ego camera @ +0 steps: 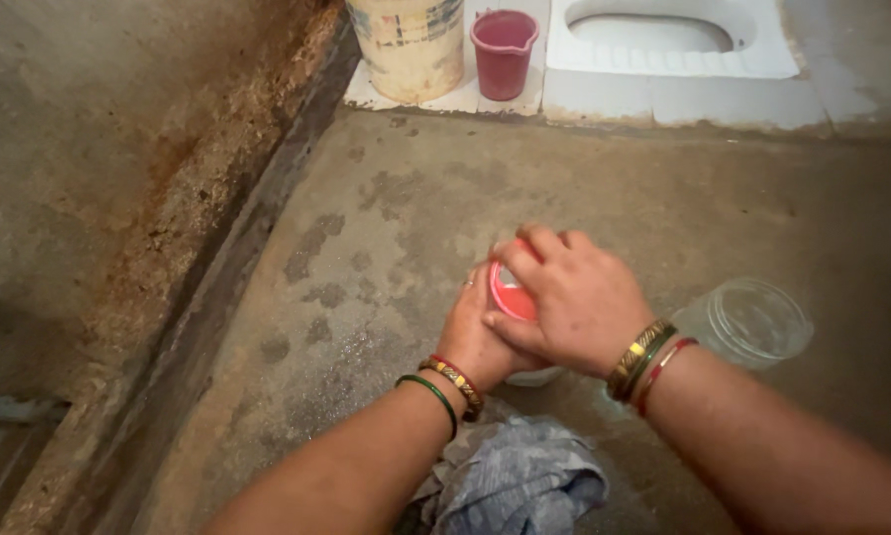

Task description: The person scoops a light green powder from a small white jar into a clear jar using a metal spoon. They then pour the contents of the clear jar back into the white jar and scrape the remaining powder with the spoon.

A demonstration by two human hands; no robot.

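Observation:
Both my hands are closed around a small round container with a pink-red lid (510, 295), held just above the wet concrete floor. My left hand (477, 342) grips it from below and the left side. My right hand (574, 297) covers the lid from above, fingers curled over its rim. The container's white body (536, 376) shows a little under my hands. Bangles ring both wrists.
A clear glass jar (747, 322) lies on the floor to the right. A grey cloth (515, 481) sits below my hands. At the back stand a cream bucket (411, 45), a maroon mug (503, 52) and a white squat toilet pan (668, 40). A stained wall runs along the left.

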